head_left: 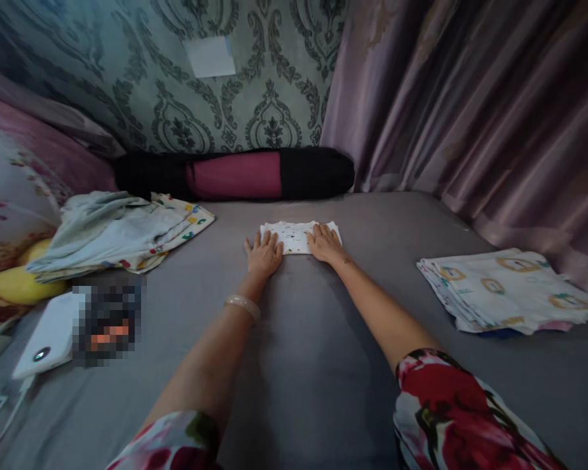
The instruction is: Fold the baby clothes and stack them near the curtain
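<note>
One white, small-printed, folded rectangular cloth [293, 240], apparently light, soft and limp, lay at twelve o'clock on the grey-sheeted bed [316, 365], left hand [265, 253] and right hand [325, 243] flat, fingers slightly apart, at its nine- and three-o'clock ends, the likeliest holds.

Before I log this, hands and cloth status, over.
Left hand, right hand on ends of folded white cloth. Cloth pile left, folded stack right, both apart.

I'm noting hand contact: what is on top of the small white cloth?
On the white cloth lie the left hand, at its left end, and the right hand, at its right. Its printed middle shows between them; the fabric under the hands is covered.
</note>
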{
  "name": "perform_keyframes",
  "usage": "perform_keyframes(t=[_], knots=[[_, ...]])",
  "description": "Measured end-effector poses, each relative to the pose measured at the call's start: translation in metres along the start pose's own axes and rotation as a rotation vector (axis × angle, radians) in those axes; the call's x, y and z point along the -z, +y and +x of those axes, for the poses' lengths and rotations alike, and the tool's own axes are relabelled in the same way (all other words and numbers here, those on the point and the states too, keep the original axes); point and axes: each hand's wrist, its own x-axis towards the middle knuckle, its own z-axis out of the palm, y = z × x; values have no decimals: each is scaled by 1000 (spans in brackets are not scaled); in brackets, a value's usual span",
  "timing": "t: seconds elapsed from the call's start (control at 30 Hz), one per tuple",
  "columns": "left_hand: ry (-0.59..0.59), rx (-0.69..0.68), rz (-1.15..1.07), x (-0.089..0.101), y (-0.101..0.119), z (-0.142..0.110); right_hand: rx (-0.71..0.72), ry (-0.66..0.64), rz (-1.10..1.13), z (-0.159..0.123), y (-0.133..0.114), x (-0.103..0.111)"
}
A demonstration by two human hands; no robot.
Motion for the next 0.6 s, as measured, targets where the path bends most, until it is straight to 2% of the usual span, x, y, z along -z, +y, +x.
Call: perform_keyframes(t=[0.17, 0.37, 0.5, 0.6], knots=[[1, -11, 30, -3, 1, 1, -5, 68, -39, -3, 18, 10], [40, -44, 121, -7, 4, 5, 11, 55, -87, -9, 31, 4], [65, -186, 223, 5, 5, 16, 46, 59, -97, -5, 31, 5], [-36, -225, 259, 21, 4, 33, 67, 46, -91, 3, 32, 15]])
